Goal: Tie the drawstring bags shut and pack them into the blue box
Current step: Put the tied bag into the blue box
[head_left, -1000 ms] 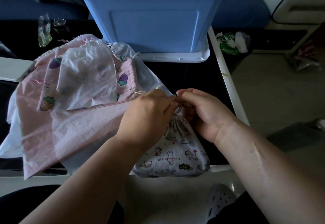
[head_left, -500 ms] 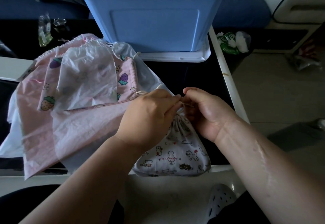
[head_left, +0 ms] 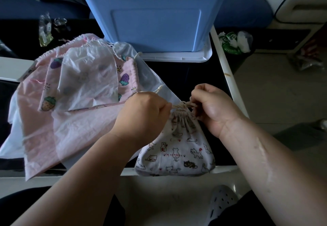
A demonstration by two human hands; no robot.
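A person's left grip (head_left: pixel 141 114) and right grip (head_left: pixel 212 108) each pinch the cord (head_left: pixel 182 105) at the gathered neck of a cat-print bag (head_left: pixel 177 147), which lies at the near edge of the dark worktop (head_left: pixel 185 73). Loose pink and white bags (head_left: pixel 74 91) lie just to its left. The blue box (head_left: pixel 155 22) stands behind, at the far edge.

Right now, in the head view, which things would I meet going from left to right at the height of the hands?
Pile of pink and white bags → left hand → drawstring of the cat-print bag → right hand → white table edge.
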